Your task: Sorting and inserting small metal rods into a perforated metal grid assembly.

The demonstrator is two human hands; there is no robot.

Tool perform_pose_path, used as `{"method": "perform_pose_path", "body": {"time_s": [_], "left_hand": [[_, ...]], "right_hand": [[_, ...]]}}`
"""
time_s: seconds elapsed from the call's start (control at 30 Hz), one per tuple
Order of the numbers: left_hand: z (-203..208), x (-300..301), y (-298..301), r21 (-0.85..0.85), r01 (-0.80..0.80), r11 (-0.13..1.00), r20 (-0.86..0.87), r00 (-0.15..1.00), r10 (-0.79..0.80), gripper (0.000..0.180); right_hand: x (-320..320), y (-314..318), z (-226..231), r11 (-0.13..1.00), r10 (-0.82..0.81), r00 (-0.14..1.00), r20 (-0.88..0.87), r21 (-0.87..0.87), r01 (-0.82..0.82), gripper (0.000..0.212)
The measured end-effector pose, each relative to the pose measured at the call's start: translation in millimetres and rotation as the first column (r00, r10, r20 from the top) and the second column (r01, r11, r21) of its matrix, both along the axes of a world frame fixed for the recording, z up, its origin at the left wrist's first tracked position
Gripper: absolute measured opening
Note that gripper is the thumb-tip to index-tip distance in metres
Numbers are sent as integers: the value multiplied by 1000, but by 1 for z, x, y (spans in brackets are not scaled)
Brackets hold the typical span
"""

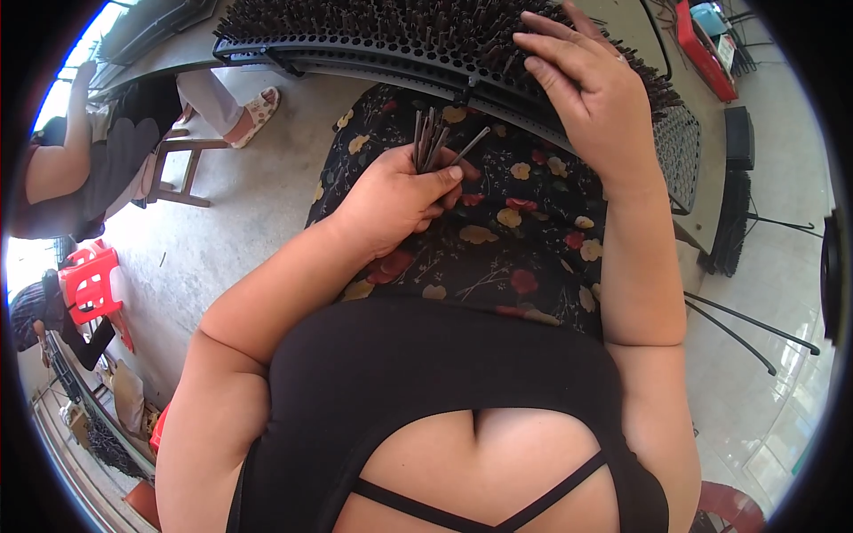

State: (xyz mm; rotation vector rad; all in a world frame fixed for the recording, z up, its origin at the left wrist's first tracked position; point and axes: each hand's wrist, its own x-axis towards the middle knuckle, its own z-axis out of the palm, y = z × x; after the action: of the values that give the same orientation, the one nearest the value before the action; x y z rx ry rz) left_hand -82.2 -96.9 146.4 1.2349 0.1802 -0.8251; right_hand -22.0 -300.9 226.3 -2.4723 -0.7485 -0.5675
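Observation:
My left hand (400, 200) is closed around a small bundle of thin dark rods (430, 147). One rod leans out to the right, past the thumb. Beyond my lap, a black perforated rack (373, 67) has many dark rods or bristle tufts (355, 22) standing upright in its holes. My right hand (591, 89) is over the right part of this rack, fingers stretched and apart, with no object visible in them. The fingertips are close to the tufts; whether they touch cannot be made out.
A patterned dark cloth (498, 222) covers my lap. At the left, another person sits on a wooden stool (182, 169). A red plastic chair (93, 280) stands lower left. A red tray (706, 53) lies far right, above a black brush-like piece (730, 222) and black metal rods (755, 329).

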Motion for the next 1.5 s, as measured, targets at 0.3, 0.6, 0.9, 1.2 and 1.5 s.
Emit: {"method": "perform_pose_path", "body": {"time_s": [0.3,0.6,0.9,1.2,1.5], "left_hand": [[0,3,0,-9,-130,991,-78,989,129,13],[-6,4,-3,-72,-119,990,-97,989,112,13],[-6,2,1,-135,-172,976,-100,982,159,14],[-6,3,-6,-182,-130,975,-113,987,111,14],[-3,1,-1,-121,-107,987,-39,994,103,15]], "right_hand": [[-47,-27,-54,953,138,929,-343,300,-31,30],[-33,-42,-78,699,492,745,-451,714,-29,39],[-46,-47,-68,729,442,799,-407,682,-55,38],[-37,-36,-81,567,495,770,-404,821,66,36],[-60,-53,-46,780,167,933,-320,621,73,27]]}}
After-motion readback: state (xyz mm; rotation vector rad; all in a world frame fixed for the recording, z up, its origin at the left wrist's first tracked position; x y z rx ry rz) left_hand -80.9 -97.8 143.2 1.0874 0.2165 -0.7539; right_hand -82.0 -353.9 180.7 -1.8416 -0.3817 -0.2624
